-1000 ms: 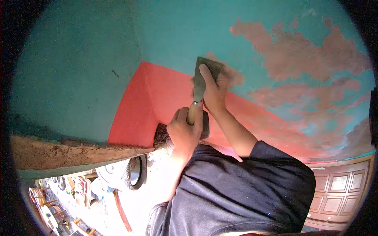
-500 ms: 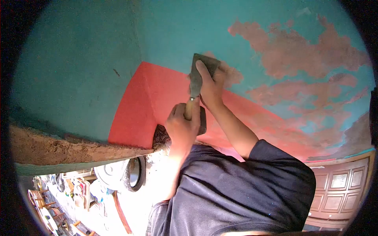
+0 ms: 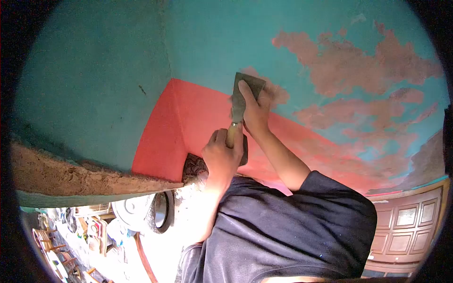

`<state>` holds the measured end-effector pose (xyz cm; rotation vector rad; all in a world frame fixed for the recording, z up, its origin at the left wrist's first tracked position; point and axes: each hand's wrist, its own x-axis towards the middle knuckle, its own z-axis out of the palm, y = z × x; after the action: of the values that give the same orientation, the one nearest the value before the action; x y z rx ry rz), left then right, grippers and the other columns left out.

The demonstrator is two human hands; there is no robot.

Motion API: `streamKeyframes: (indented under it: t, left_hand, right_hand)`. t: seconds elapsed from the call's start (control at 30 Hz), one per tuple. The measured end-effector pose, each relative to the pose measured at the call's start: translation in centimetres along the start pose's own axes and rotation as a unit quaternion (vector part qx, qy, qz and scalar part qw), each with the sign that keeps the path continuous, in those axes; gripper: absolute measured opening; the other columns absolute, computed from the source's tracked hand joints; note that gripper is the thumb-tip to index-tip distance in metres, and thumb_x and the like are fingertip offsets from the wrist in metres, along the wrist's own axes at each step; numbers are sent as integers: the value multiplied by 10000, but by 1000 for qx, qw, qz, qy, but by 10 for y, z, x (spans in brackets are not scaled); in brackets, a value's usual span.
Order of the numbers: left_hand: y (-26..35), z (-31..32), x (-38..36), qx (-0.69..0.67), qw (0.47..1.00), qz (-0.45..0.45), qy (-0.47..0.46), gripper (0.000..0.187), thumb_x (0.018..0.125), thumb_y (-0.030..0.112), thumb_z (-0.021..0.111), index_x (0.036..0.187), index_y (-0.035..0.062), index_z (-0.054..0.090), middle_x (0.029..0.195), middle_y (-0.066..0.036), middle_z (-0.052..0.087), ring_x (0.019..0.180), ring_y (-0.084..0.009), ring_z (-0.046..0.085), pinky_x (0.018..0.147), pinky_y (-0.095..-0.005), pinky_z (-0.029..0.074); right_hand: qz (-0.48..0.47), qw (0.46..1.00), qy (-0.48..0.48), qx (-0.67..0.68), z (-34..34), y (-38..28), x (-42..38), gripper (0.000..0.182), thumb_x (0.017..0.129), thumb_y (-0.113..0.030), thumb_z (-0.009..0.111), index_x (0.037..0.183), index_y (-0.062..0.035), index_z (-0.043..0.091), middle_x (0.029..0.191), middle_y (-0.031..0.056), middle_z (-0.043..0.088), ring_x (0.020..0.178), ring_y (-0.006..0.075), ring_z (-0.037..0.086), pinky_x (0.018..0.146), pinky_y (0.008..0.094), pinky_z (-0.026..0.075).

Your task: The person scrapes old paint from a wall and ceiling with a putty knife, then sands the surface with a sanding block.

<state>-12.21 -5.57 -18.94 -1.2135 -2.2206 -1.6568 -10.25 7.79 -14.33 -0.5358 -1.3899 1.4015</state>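
Observation:
My left hand (image 3: 223,150) is closed around the wooden handle of a putty knife (image 3: 239,104). The knife's grey blade widens upward and lies against the teal wall (image 3: 212,52), just above the red-painted area (image 3: 205,108). My right hand (image 3: 257,111) grips the blade, its thumb laid flat along the face and its other fingers mostly hidden behind. A brownish bare patch (image 3: 278,93) shows on the wall beside the blade. Behind my left hand, a dark object (image 3: 244,152) is partly covered, and I cannot make out what it is.
Larger brownish patches (image 3: 349,63) mark the wall at upper right. A rough brown ledge (image 3: 85,173) juts in from the left. Below it are a tyre (image 3: 162,212) and assorted items in bright light. A panelled wooden door (image 3: 403,226) stands at lower right.
Both hands and the putty knife have shifted slightly downward, the blade sliding a little lower on the wall. The view has also moved a little. Both grips look the same.

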Motion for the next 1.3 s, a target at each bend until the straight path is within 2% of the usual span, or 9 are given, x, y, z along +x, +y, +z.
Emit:
streamKeyframes:
  t: [0.07, 0.13, 0.17, 0.23, 0.33, 0.43, 0.87, 0.93, 1.3]
  left_hand:
    - [0, -6, 19, -7, 1000, -1, 11, 375, 946, 304, 707, 723, 28, 586, 689, -179, 626, 594, -408, 643, 521, -487, 496]
    - [-1, -9, 19, -13, 1000, 1, 20, 379, 945, 311, 706, 722, 29, 586, 689, -182, 628, 599, -410, 646, 522, -489, 500]
    - [-2, -8, 16, -7, 1000, 12, 22, 380, 944, 315, 707, 723, 31, 586, 687, -183, 627, 598, -412, 644, 520, -492, 500]
    - [-4, -5, 6, 0, 999, 27, 29, 382, 944, 320, 708, 724, 33, 587, 686, -183, 626, 597, -414, 642, 518, -496, 500]
    - [-2, 1, -15, -27, 999, -18, -30, 364, 943, 316, 711, 742, 34, 600, 687, -186, 627, 592, -416, 642, 515, -497, 501]
    - [3, 1, -17, -50, 998, -23, -31, 357, 962, 281, 701, 745, 11, 610, 671, -220, 614, 597, -436, 625, 533, -488, 472]
    - [3, 7, -14, -45, 999, -27, -6, 390, 942, 311, 713, 713, 25, 578, 664, -178, 613, 572, -405, 627, 509, -496, 477]
    - [0, 5, -11, -52, 998, -33, -8, 387, 960, 280, 703, 715, 0, 596, 651, -225, 592, 571, -420, 609, 514, -471, 449]
    - [-1, -6, -4, -8, 1000, -20, -20, 366, 940, 292, 713, 722, 24, 592, 666, -179, 623, 589, -400, 644, 516, -482, 500]
  right_hand:
    - [-29, 999, 14, -12, 5, -4, 1, 265, 1018, -262, 632, 1094, -20, 555, 801, 102, 663, 569, 184, 657, 446, 337, 533]
    - [61, 997, -45, -4, 15, -22, 4, 258, 1023, -272, 627, 1089, -28, 571, 777, 93, 662, 563, 171, 646, 451, 322, 524]
    - [57, 997, -49, -4, 14, -19, 3, 258, 1023, -272, 627, 1089, -28, 571, 777, 93, 662, 563, 171, 646, 451, 322, 524]
    - [48, 999, 3, -16, 4, -7, -7, 271, 1029, -301, 620, 1077, -36, 583, 743, 88, 660, 547, 165, 632, 451, 311, 509]
    - [53, 998, 29, -16, -11, 1, -22, 257, 1026, -293, 627, 1059, -42, 581, 728, 84, 658, 546, 163, 630, 451, 309, 502]
    - [96, 995, 17, -30, -18, -6, -28, 227, 1018, -250, 640, 1066, -36, 584, 742, 87, 663, 555, 167, 634, 459, 312, 508]
    - [43, 997, 15, -56, -18, -1, -16, 222, 1019, -228, 627, 1034, -8, 602, 738, 95, 678, 563, 163, 647, 463, 315, 525]
    - [72, 997, -13, -30, -17, 0, -14, 210, 1022, -234, 621, 1021, -26, 600, 733, 93, 674, 543, 165, 640, 450, 312, 518]
    - [95, 995, 7, -12, -9, 3, -18, 218, 1014, -246, 639, 1033, -36, 583, 732, 99, 653, 524, 172, 617, 426, 319, 497]
